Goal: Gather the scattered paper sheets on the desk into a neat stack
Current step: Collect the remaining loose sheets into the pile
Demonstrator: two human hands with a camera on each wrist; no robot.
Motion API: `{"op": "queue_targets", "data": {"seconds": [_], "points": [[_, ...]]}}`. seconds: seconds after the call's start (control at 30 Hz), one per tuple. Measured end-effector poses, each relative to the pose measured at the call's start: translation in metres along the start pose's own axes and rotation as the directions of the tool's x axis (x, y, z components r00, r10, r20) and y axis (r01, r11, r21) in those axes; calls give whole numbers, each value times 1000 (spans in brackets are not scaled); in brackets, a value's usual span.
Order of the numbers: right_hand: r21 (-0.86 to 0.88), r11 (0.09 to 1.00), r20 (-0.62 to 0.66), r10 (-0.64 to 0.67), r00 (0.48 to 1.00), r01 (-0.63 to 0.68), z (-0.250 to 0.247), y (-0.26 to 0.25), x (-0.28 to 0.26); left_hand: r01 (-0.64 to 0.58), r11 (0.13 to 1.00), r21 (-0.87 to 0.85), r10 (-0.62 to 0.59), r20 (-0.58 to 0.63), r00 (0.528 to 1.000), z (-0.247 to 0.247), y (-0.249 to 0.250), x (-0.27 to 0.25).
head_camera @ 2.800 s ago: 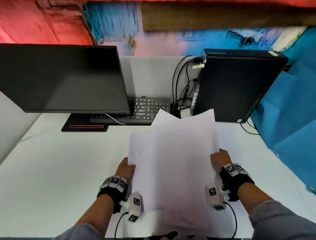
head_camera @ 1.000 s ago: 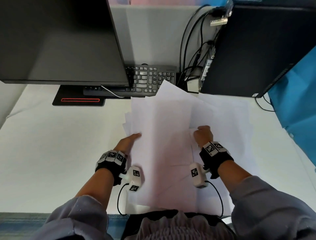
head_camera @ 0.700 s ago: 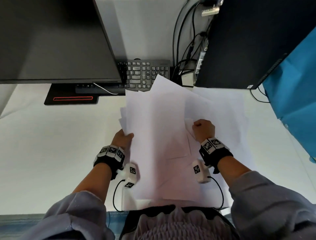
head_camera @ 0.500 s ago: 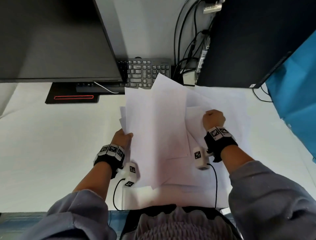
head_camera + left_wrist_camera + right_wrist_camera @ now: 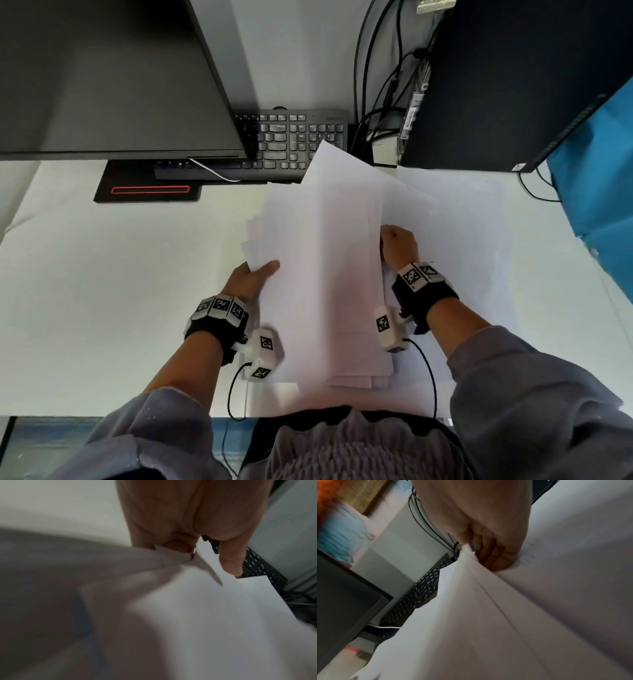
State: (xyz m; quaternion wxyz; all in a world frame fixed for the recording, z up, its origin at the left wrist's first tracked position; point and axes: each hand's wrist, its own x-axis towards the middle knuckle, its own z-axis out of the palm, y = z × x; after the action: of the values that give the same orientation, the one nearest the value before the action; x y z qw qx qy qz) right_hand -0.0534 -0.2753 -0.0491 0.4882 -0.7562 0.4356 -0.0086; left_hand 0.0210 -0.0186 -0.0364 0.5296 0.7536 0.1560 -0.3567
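A loose bundle of white paper sheets (image 5: 325, 274) is held above the white desk (image 5: 102, 291), its corners fanned out unevenly at the left and far ends. My left hand (image 5: 253, 275) pinches the bundle's left edge, thumb on top (image 5: 229, 561) and fingers under the sheets (image 5: 188, 615). My right hand (image 5: 399, 245) grips the bundle's right edge with curled fingers (image 5: 494, 555) against the paper (image 5: 505, 628). More white sheets (image 5: 462, 240) lie flat on the desk under and to the right of the bundle.
A black monitor (image 5: 102, 75) stands at the back left, its base (image 5: 147, 186) on the desk. A black keyboard (image 5: 291, 140) lies behind the papers. A black computer tower (image 5: 507, 78) with cables (image 5: 376, 113) stands at the back right; blue fabric (image 5: 596, 178) hangs at the right.
My right hand has moved from the middle of the pile to the bundle's right edge and pushed the sheets leftward. The left hand keeps its hold on the left edge. The bundle looks narrower.
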Motion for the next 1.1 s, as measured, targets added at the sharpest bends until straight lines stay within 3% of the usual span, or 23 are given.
{"op": "queue_targets", "data": {"seconds": [0.1, 0.2, 0.27, 0.37, 0.43, 0.57, 0.67, 0.77, 0.9, 1.0, 1.1], "points": [[146, 989, 53, 1, 999, -8, -2, 9, -10, 31, 993, -118, -29, 19, 999, 4, 1, -5], [-52, 998, 238, -27, 971, 41, 7, 18, -29, 2, 994, -107, 5, 64, 998, 10, 4, -9], [-25, 996, 317, -72, 946, 84, 14, 18, -41, -37, 996, -81, 45, 90, 995, 15, 5, -12], [114, 989, 333, -123, 935, 90, 12, 13, -47, -117, 993, 20, 114, 104, 988, 17, 0, -13], [119, 991, 308, -98, 946, 64, 6, 14, -45, -106, 994, 28, 103, 97, 990, 12, -4, -13], [-37, 999, 302, 2, 953, 9, -1, 20, -50, 70, 998, 0, -69, 84, 994, -1, -12, -3], [-335, 942, 396, 121, 910, 20, 0, 18, -60, 81, 992, 99, -87, 59, 994, 2, -12, -3], [-420, 907, 453, 205, 867, 5, -4, 6, -67, 51, 988, 145, -55, 22, 998, 11, -8, -9], [-437, 898, 418, 257, 871, -55, -17, -4, -56, -28, 987, 156, 24, 30, 999, 9, -5, -8], [-358, 921, 247, 254, 935, -155, -30, -3, -31, -98, 993, 73, 97, 19, 995, 6, -3, -17], [-204, 942, 67, 286, 956, -268, -36, 61, 59, -128, 992, 19, 129, -43, 991, -10, -7, -19]]}}
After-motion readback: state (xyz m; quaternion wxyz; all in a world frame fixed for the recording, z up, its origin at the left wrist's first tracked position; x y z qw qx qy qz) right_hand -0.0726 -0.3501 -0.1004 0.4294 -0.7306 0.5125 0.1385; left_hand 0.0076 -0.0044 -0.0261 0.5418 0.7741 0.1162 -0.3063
